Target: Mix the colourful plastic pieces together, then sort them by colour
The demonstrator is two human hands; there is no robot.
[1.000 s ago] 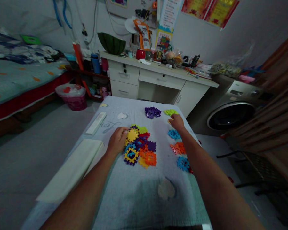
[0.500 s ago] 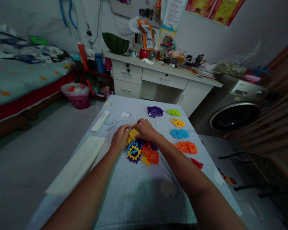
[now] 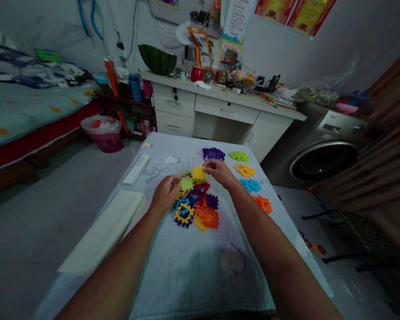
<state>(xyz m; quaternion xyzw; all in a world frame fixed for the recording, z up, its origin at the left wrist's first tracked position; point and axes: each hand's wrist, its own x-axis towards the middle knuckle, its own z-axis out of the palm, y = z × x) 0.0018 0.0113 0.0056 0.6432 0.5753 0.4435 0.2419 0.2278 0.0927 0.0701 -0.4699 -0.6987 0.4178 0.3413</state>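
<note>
A mixed heap of notched plastic building pieces [image 3: 202,203] lies mid-table, in purple, orange, blue, red and yellow. At its upper left side is my left hand [image 3: 165,194], with thumb and fingers closed at the edge of a lime-green notched piece [image 3: 187,184]. My right hand [image 3: 220,172] pinches a yellow notched piece [image 3: 198,173] by its right edge, just above the heap's far end. Near the heap's front, a yellow square frame piece [image 3: 184,213] and an orange piece [image 3: 210,218] lie flat.
Sorted piles run along the table's far and right side: purple [image 3: 214,154], lime green [image 3: 239,156], yellow [image 3: 244,170], blue [image 3: 250,185] and orange [image 3: 262,204]. At left lie a long white box [image 3: 103,233] and a smaller white box [image 3: 136,170]. A white desk [image 3: 226,104] stands behind.
My right hand has moved right and away from my left, bringing a yellow piece into view. The lime-green piece now shows beside my left hand. The view has shifted slightly.
</note>
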